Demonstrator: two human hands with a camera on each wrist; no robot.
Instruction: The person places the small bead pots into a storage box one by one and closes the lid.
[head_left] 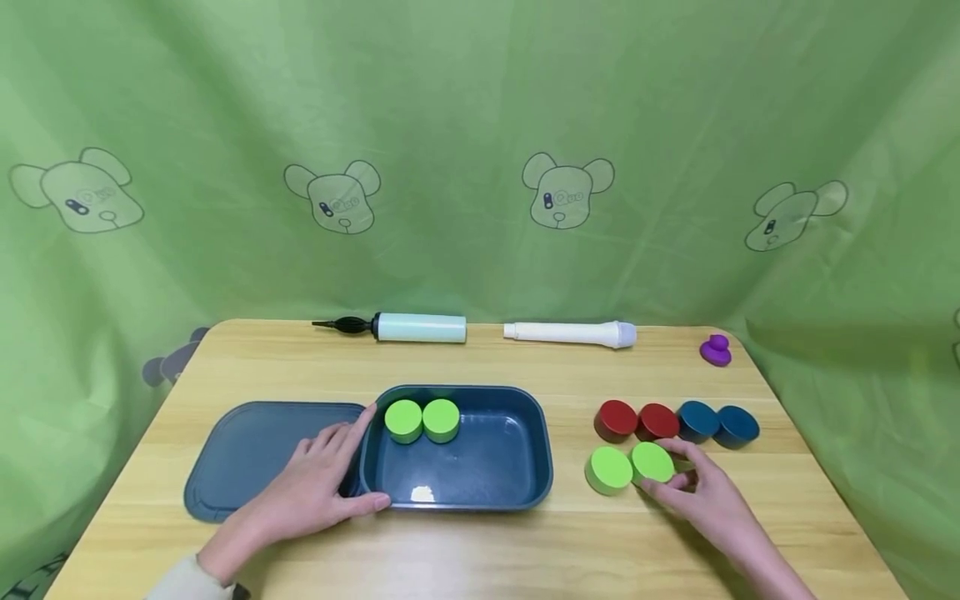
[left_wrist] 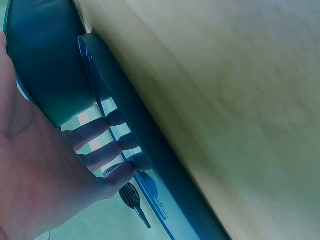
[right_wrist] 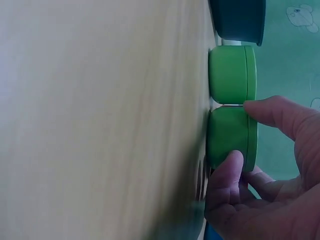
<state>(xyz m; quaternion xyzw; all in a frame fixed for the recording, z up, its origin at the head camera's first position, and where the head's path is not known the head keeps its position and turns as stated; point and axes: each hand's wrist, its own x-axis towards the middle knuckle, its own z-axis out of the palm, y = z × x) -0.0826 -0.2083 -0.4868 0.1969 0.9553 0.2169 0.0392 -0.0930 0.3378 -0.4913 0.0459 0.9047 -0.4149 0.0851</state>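
Observation:
My right hand (head_left: 705,497) pinches a light-green round lidded container (head_left: 652,462) between thumb and fingers. It stands on the table; the right wrist view shows the fingers about its lid and side. Touching or nearly touching it is a second green container (head_left: 608,471). My left hand (head_left: 318,479) spans the left end of a dark-blue rectangular box (head_left: 480,467), thumb at the near corner and a finger along the far-left rim, fingers fairly straight. Inside the box, two green round containers (head_left: 403,421) sit side by side at the far left.
Two red round containers (head_left: 617,421) and two blue ones (head_left: 697,422) form a row behind the green pair. A flat blue lid (head_left: 255,450) lies left of the box. Along the back are a hand pump (head_left: 420,327), a white toy microphone (head_left: 570,333) and a small purple object (head_left: 716,350).

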